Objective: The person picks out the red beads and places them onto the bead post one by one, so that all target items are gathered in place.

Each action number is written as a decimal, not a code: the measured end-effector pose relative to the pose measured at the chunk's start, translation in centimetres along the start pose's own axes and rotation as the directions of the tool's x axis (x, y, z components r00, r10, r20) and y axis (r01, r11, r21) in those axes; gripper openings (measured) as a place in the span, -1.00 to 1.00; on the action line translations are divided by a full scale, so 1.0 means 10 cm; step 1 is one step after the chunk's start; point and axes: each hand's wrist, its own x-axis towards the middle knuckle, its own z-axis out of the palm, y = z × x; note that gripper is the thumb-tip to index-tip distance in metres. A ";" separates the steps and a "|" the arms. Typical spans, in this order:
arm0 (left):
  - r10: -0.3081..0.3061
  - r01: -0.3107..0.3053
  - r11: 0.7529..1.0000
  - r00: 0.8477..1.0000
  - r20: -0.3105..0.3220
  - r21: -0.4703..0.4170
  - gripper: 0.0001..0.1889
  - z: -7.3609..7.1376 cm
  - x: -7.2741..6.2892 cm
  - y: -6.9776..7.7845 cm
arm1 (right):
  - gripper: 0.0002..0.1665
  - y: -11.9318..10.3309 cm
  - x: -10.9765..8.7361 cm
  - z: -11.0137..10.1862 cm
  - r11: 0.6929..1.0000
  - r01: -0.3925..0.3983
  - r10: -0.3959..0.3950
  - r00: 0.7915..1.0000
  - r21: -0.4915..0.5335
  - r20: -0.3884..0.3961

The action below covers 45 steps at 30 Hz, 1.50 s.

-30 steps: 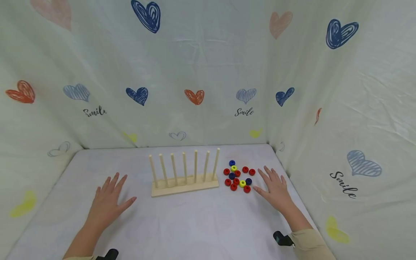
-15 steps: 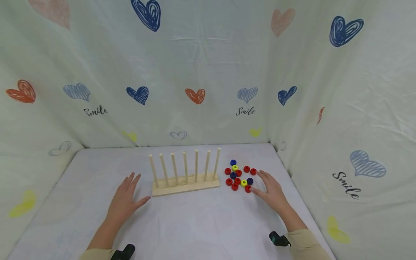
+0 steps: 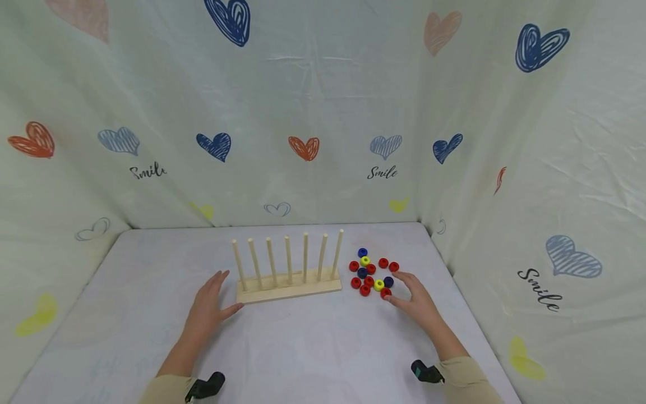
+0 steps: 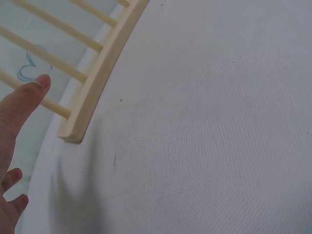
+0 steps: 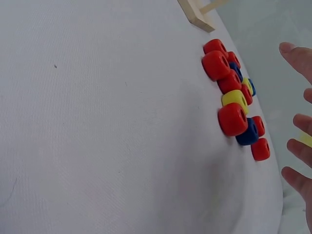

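A wooden peg stand [image 3: 290,290] with a row of several upright bare pegs stands mid-table. My left hand [image 3: 208,306] is at its left end, thumb stretched toward the base; in the left wrist view the thumb [image 4: 27,100] overlaps the end peg. To the stand's right lies a loose cluster of red, yellow and blue beads with holes, among them a yellow bead [image 3: 379,285] and a red bead [image 5: 232,119]. My right hand [image 3: 418,300] hovers at the cluster's right side, fingers spread, thumb tip over the nearest red bead in the head view. Both hands hold nothing.
A white cloth covers the table [image 3: 303,348]. Behind it and to the sides hang pale curtains [image 3: 323,101] printed with hearts. Black wrist cameras sit at the left cuff [image 3: 206,387] and right cuff [image 3: 427,372].
My left hand has moved right, up to the stand's left end, its fingers drawing closer together. The right hand has shifted slightly left to the beads. Stand and beads stay in place.
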 end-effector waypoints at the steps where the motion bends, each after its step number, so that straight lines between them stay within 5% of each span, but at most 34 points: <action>1: -0.001 0.001 1.000 1.000 -0.001 -0.007 -0.07 0.02 0.01 0.00 | -0.19 0.00 0.00 0.01 1.000 -0.006 0.006 1.000 0.008 0.001; 11: 0.029 -0.033 0.993 0.999 -0.038 -0.113 -0.11 0.17 0.09 -0.03 | -0.27 0.07 0.04 0.09 0.992 -0.091 0.089 0.996 0.082 0.019; 17: -0.012 0.011 0.991 1.000 -0.010 -0.135 -0.11 0.24 0.12 -0.05 | -0.29 0.12 0.05 0.15 0.984 -0.109 0.106 0.994 0.141 0.029; 29: -0.059 0.056 0.995 0.998 -0.032 -0.081 -0.14 0.36 0.14 -0.13 | -0.33 0.12 0.06 0.21 0.976 -0.129 0.130 0.992 0.173 0.008; 45: -0.128 0.127 0.992 0.990 0.065 0.025 -0.14 0.41 0.18 -0.16 | -0.44 0.14 0.07 0.32 0.980 -0.130 0.135 0.990 0.151 -0.027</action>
